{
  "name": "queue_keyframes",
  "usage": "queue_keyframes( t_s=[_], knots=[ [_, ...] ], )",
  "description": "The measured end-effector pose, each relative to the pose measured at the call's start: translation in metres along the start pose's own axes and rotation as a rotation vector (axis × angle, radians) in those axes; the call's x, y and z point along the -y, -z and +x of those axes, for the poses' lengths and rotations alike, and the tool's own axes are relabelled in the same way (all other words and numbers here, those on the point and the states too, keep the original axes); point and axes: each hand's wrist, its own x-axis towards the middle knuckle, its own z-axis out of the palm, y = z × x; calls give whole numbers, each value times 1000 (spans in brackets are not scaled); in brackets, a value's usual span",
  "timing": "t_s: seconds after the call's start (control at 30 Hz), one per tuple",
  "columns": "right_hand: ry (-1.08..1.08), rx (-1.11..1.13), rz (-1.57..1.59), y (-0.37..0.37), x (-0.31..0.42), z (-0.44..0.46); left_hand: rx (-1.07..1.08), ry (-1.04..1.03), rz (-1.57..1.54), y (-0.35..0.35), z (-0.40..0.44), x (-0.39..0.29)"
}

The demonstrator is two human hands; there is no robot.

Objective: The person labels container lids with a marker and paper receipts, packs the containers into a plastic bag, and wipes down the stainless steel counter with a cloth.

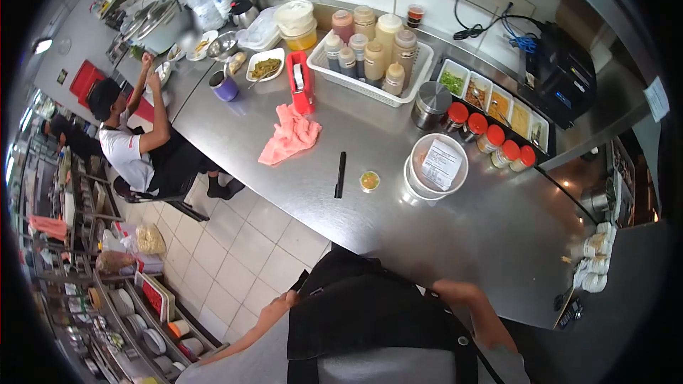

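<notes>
My left hand (283,304) is low by my side, against the edge of the black apron (356,316). On the other side my right hand (455,291) meets the apron's edge, close to the counter front. The fingers of both hands are mostly hidden by the cloth, so any grip is unclear. Ahead on the steel counter (306,192) lie a black marker pen (340,175) and a small lidded cup (369,181). A white bucket (413,188) with a printed slip (441,165) on top stands to their right.
A pink cloth (290,134) lies beside a red tape dispenser (301,85). Sauce bottles fill a white basket (398,99). Red-lidded jars (491,139) stand before a topping tray (491,103). A seated person (131,142) is at the left; shelves with dishes (153,338) stand behind.
</notes>
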Motion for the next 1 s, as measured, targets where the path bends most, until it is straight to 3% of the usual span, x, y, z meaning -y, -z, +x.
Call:
queue_keyframes(
  t_s=[0.13, 0.27, 0.37, 0.43, 0.47, 0.53, 0.63, 0.7, 0.83, 0.9, 0.97, 1.0],
  knots=[
    [42, 170, 101, -6, -11, -12, -7, 91, 29, -69, -19, 41],
    [-115, 195, 267, 4, 3, -27, 252, 149, -170, -92, -48, 46],
    [-11, 260, 19, 15, 8, -29, 288, 123, -259, -105, -52, 52],
    [151, 295, 287, 20, 3, -29, 283, 111, -297, -110, -51, 55],
    [159, 302, 275, 18, -5, -27, 280, 101, -312, -111, -50, 56],
    [41, 457, 362, 20, -3, -23, 275, 81, -333, -110, -49, 59],
    [-51, 456, 530, 49, 43, -34, 266, 54, -369, -105, -51, 64],
    [-41, 478, 458, 47, 36, -18, 258, 41, -395, -104, -54, 67],
    [-41, 469, 282, 3, -24, 4, 264, 8, -443, -99, -52, 76],
    [-81, 512, 306, -29, -95, 16, 276, -10, -448, -95, -48, 81],
    [-194, 513, 297, -17, -69, 11, 287, -23, -451, -89, -45, 87],
    [-272, 457, 273, 11, -5, -3, 295, -27, -446, -87, -43, 89]
  ],
)
